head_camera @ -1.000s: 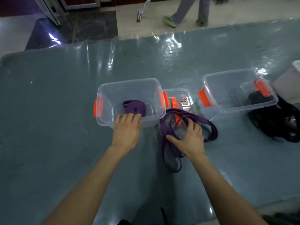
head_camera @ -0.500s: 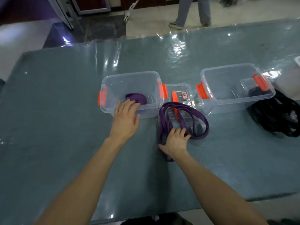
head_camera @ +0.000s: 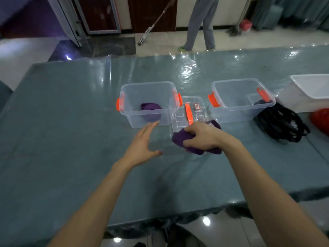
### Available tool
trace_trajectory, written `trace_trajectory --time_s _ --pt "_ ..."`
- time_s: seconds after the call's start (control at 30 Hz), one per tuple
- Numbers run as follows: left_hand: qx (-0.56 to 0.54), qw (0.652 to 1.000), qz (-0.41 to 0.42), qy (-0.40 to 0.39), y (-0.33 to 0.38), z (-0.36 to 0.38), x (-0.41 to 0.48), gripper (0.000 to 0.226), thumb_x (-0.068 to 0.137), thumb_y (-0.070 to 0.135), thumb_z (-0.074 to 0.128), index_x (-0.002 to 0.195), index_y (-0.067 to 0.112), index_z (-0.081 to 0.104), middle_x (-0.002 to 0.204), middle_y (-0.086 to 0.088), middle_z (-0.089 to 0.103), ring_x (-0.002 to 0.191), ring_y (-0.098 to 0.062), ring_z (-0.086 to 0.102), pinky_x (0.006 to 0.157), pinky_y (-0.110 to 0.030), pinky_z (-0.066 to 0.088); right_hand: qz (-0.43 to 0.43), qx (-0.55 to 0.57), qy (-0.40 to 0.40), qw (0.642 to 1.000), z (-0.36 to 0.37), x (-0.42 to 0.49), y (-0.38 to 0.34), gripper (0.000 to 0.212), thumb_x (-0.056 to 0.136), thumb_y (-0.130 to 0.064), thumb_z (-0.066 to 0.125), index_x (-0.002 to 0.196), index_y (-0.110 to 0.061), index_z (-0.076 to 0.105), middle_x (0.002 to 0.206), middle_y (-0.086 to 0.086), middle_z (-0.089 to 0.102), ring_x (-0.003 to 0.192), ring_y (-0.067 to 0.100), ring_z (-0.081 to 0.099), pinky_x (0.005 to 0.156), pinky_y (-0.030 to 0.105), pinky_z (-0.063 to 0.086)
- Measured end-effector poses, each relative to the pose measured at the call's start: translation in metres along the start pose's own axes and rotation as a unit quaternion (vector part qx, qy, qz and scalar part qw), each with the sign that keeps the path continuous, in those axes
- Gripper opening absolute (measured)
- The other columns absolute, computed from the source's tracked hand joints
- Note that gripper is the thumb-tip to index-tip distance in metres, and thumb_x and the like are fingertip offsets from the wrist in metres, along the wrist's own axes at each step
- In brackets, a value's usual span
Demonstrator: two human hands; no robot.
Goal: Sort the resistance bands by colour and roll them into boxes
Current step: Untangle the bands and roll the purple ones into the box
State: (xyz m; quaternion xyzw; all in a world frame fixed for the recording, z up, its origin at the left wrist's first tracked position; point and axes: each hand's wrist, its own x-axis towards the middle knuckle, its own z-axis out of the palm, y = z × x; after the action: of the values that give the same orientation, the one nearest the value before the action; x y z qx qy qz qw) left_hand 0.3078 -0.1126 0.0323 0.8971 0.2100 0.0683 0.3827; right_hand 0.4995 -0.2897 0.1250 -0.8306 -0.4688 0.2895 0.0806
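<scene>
1. Half a second ago the loose purple band [head_camera: 179, 139] lay in open loops over the lid [head_camera: 179, 118]. It is now bunched into a tight wad, and the left hand [head_camera: 144, 145] has come away from the left box [head_camera: 128, 97].
2. One hand grips: the right hand [head_camera: 201, 136] has its fingers curled round the wad and holds it over the lid's near edge.
3. One hand is free. The left hand has straight, spread fingers and holds nothing. Its fingertips are close to the left box's near wall; whether they touch it I cannot tell.
4. Two clear boxes stand on the table [head_camera: 71, 122], each with two orange latches [head_camera: 212, 100]. One lid lies flat between the left box and the right box [head_camera: 231, 114].
5. Two purple bands show: the one in the right hand, and one rolled purple band [head_camera: 150, 109] inside the left box.
6. One heap of black bands [head_camera: 283, 123] lies just right of the right box. How many it holds cannot be counted.
7. At the right edge are one white tub [head_camera: 311, 86] and one red object [head_camera: 320, 120].
8. Beyond the table, one person [head_camera: 199, 24] stands with one mop [head_camera: 154, 24].
</scene>
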Motion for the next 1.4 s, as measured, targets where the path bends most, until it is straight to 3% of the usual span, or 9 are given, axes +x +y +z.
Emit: trace_trajectory --time_s 0.2,0.33,0.43,0.57,0.7,0.8,0.97,1.17,1.4 --pt "-0.109 0.986 0.064 -0.112 0.035 -0.056 -0.02 0.038 0.094 0.009 0.084 0.13 0.013 0.07 0.137 0.002 0.072 0.137 -0.012 0.062 0.124 -0.04 0.042 -0.099 0.025 -0.061 0.993 -0.05 -0.03 -0.065 0.023 0.069 -0.04 0.066 0.089 -0.037 0.078 0.077 -0.009 0.075 0.07 0.006 0.07 0.07 0.031 0.057" --pt "-0.189 0.979 0.07 0.006 0.043 -0.103 -0.037 0.005 0.104 -0.005 0.065 0.107 -0.003 0.062 0.106 -0.012 0.076 0.104 -0.019 0.073 0.109 -0.048 0.055 -0.156 0.071 -0.005 0.985 -0.077 -0.036 -0.089 0.022 0.075 -0.033 0.07 0.093 -0.029 0.081 0.082 -0.005 0.078 0.074 0.01 0.072 0.076 0.033 0.059" --pt "-0.305 0.942 0.099 0.103 0.056 -0.145 -0.045 0.015 0.105 0.008 0.064 0.116 0.004 0.055 0.114 -0.018 0.075 0.116 -0.034 0.072 0.114 -0.051 0.052 -0.22 0.113 0.032 0.968 -0.091 -0.046 -0.109 0.015 0.074 -0.029 0.068 0.079 -0.038 0.078 0.069 -0.012 0.071 0.063 0.003 0.064 0.063 0.017 0.05" --pt "-0.233 0.965 0.119 0.001 0.06 -0.166 -0.05 0.065 0.09 0.017 0.086 0.147 0.029 0.056 0.136 -0.007 0.072 0.13 -0.022 0.068 0.11 -0.035 0.055 -0.261 0.153 0.053 0.952 -0.093 -0.055 -0.123 0.032 0.077 -0.022 0.068 0.072 -0.053 0.074 0.063 -0.02 0.066 0.059 -0.004 0.059 0.061 0.009 0.044" --pt "-0.038 0.996 0.036 0.072 0.023 -0.117 -0.038 0.019 0.094 0.008 0.081 0.109 0.02 0.079 0.092 -0.002 0.078 0.084 -0.005 0.066 0.083 -0.036 0.055 -0.193 0.087 0.073 0.975 -0.063 -0.022 -0.091 0.016 0.072 -0.045 0.068 0.085 -0.04 0.075 0.072 -0.013 0.072 0.069 0.005 0.067 0.064 0.025 0.052" --pt "0.04 0.988 -0.019 0.15 -0.022 -0.082 -0.038 0.039 0.081 0.014 0.093 0.116 0.018 0.076 0.106 0.001 0.074 0.095 -0.014 0.067 0.088 -0.034 0.052 -0.069 -0.017 0.104 0.992 -0.01 0.027 -0.032 0.022 0.086 -0.039 0.075 0.105 -0.028 0.077 0.092 -0.005 0.076 0.09 0.021 0.07 0.07 0.03 0.048" --pt "0.201 0.962 -0.157 -0.098 -0.1 -0.008 -0.078 0.112 0.073 0.04 0.095 0.167 0.026 0.036 0.169 -0.005 0.039 0.155 -0.028 0.039 0.127 -0.048 0.032 0.116 -0.085 -0.044 0.989 0.111 0.061 0.064 0.059 0.094 -0.049 0.074 0.137 -0.014 0.056 0.14 0.014 0.061 0.13 0.037 0.059 0.11 0.052 0.049" --pt "0.14 0.932 -0.293 0.161 -0.131 0.051 -0.13 0.073 0.082 -0.001 0.079 0.151 0.008 0.057 0.162 -0.022 0.042 0.149 -0.047 0.039 0.123 -0.059 0.038 0.059 -0.051 0.034 0.996 0.179 0.062 0.088 0.06 0.092 -0.02 0.063 0.15 -0.013 0.048 0.147 0.011 0.053 0.137 0.035 0.052 0.117 0.053 0.039" --pt "0.05 0.927 -0.307 0.211 -0.122 0.055 -0.142 0.041 0.094 -0.003 0.071 0.133 0.009 0.07 0.127 -0.009 0.064 0.107 -0.025 0.066 0.102 -0.041 0.056 -0.014 0.162 0.177 0.971 0.181 0.089 0.071 0.062 0.088 0.008 0.053 0.147 -0.013 0.055 0.142 0.007 0.056 0.127 0.032 0.058 0.109 0.049 0.05"
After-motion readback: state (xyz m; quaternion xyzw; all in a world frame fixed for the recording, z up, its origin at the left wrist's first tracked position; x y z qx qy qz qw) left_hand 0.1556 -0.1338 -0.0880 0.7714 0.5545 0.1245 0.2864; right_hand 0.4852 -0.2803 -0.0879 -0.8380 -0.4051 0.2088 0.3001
